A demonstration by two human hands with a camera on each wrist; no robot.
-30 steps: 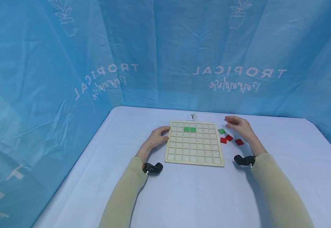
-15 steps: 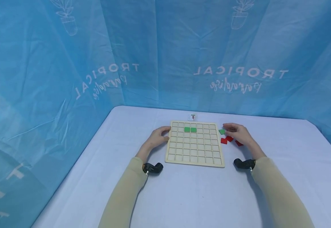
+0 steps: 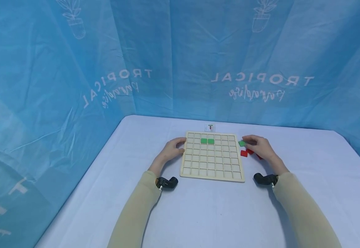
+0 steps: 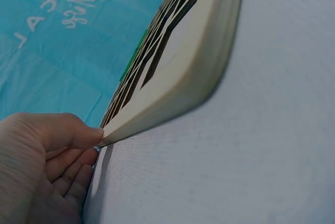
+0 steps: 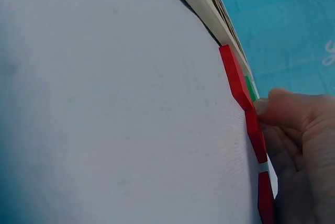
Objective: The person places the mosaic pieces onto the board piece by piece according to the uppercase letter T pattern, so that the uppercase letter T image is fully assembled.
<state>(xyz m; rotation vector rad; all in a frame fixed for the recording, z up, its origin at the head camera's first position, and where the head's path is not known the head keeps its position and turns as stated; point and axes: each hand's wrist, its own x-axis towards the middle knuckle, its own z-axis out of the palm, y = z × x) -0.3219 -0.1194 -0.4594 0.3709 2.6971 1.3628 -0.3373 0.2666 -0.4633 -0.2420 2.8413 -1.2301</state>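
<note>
The left hand (image 3: pixel 169 149), loosely spread, touches the near edge of a gridded board (image 3: pixel 211 157) holding two green tiles (image 3: pixel 204 141) in adjoining cells. Opposite, the right hand (image 3: pixel 261 147), half-closed, meets a loose green tile (image 3: pixel 241 143), grip unclear.

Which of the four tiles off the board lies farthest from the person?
The green tile by the right hand; the three red tiles lie closer to the person.

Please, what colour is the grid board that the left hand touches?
The grid board is pale cream; it shows best in the head view.
</note>
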